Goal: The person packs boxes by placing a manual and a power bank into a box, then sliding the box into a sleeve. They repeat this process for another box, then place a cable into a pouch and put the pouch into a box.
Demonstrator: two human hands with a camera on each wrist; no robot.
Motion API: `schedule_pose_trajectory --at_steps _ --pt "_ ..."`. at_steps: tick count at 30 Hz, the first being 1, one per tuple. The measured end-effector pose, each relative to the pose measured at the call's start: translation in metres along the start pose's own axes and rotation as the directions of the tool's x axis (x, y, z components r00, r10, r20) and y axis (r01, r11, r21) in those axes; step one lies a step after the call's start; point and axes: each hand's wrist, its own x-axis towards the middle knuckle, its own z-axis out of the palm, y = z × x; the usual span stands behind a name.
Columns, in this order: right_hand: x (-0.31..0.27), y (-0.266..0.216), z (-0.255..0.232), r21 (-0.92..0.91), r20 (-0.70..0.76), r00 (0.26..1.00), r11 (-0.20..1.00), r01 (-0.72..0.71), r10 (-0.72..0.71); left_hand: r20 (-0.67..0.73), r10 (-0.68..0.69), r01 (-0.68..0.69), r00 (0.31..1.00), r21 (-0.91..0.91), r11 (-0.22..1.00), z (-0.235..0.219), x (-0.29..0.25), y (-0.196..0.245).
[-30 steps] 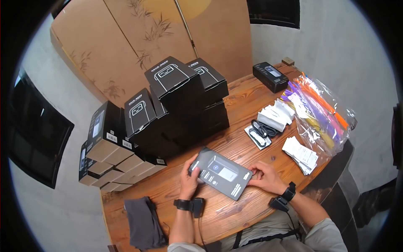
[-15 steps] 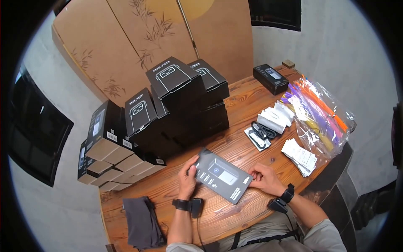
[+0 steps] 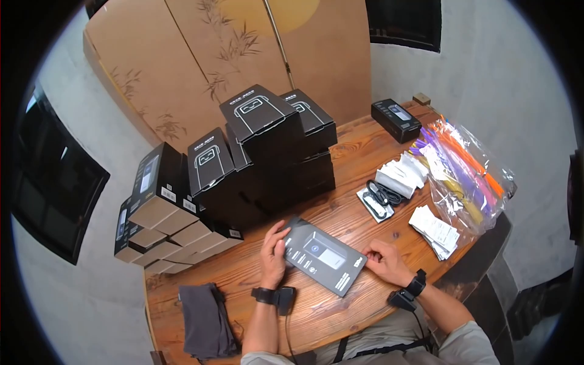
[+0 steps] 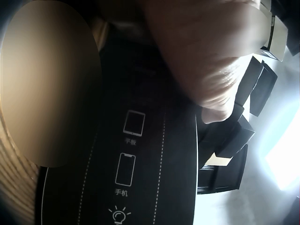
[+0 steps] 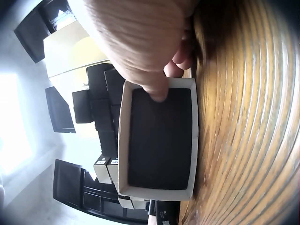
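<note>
A dark grey phone-accessory-style box (image 3: 322, 258), printed with a picture of a device, is held at a slant over the near part of the table. My left hand (image 3: 274, 261) grips its left end, thumb at the near edge. At the right end, the curled fingers of my right hand (image 3: 390, 266) pinch the rim. That end is uncovered in the right wrist view: a pale rim (image 5: 123, 145) frames a recessed black panel (image 5: 161, 140), and the right thumb reaches inside the rim. Tablet, phone and bulb icons mark the box's black side (image 4: 124, 164) in the left wrist view.
Stacked black boxes (image 3: 264, 115) stand behind, with pale-ended boxes (image 3: 182, 240) at left. On the right are coiled black cables (image 3: 383, 193), white packets (image 3: 403, 173), paper slips (image 3: 435, 231) and a plastic bag of colourful strips (image 3: 465, 170). A grey cloth (image 3: 207, 319) lies front left.
The head view has shifted slightly, moving the stacked boxes a little right and down in frame. Both hands keep their hold at the box's ends, and its near corner sits slightly lower.
</note>
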Motion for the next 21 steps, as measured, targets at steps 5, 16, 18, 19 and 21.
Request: schedule_pose_trajectory --at_steps 5,16,18,19,21 --pt "-0.0007 0.0023 0.0003 -0.020 0.010 1.000 1.000 -0.005 0.005 -0.018 -0.083 0.081 0.996 -0.086 0.993 -0.0010 0.0001 -0.0018" --pt "-0.0003 0.0049 0.0004 -0.029 0.011 0.999 0.999 0.039 -0.039 -0.056 -0.152 0.143 0.987 -0.129 0.981 0.0009 0.0003 -0.0052" --pt "-0.0009 0.0077 0.0006 -0.028 0.012 1.000 0.999 0.024 -0.024 -0.059 -0.173 0.163 0.983 -0.154 0.975 0.0006 0.0000 -0.0056" --pt "-0.0010 0.0076 0.0005 -0.025 0.013 1.000 0.999 0.023 -0.023 -0.057 -0.192 0.180 0.980 -0.164 0.970 0.0001 -0.0003 -0.0056" --pt "-0.0009 0.0063 -0.0002 -0.021 0.013 1.000 1.000 0.022 -0.022 -0.054 -0.228 0.214 0.972 -0.184 0.959 -0.0011 -0.0006 -0.0052"
